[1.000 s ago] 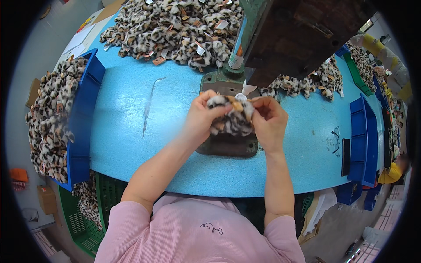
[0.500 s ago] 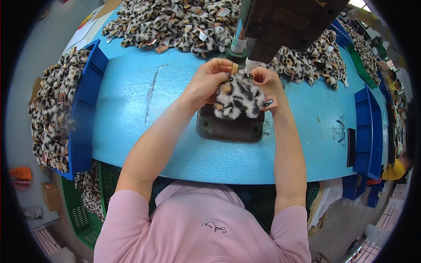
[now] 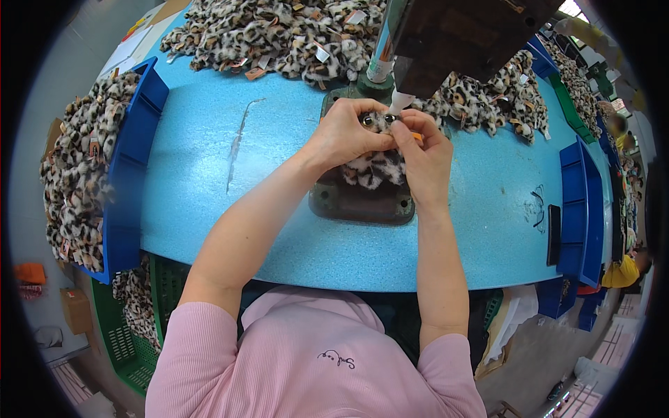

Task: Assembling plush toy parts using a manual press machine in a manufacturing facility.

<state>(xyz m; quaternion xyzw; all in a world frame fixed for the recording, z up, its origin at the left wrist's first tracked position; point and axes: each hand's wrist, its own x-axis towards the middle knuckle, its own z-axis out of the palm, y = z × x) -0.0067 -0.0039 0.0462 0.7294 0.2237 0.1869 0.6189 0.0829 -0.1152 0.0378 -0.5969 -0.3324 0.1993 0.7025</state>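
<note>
A spotted black, white and tan plush skin (image 3: 375, 171) with two shiny dark eyes is held between my hands at a bench press. My left hand (image 3: 346, 134) pinches it from the left, fingers over its top edge. From the right, my right hand (image 3: 426, 155) grips it, thumb and fingers beside the right eye. A small orange piece (image 3: 417, 137) shows at the right fingers. Just above the eyes is the press's white tip (image 3: 400, 102). Below the plush lies the dark press base (image 3: 362, 207). My fingers hide parts of the plush.
The dark press head (image 3: 474, 42) overhangs the blue table (image 3: 279, 244). Heaps of spotted plush (image 3: 279, 35) lie behind it. A plush-filled blue bin (image 3: 136, 174) stands left, another blue bin (image 3: 582, 202) right. Glasses (image 3: 539, 207) and a black phone-like slab (image 3: 554, 235) lie near it.
My right hand has turned inward over the plush, and its fingers now sit near the right eye. My left fingers have shifted right over its top. The tag at its right side is now hidden.
</note>
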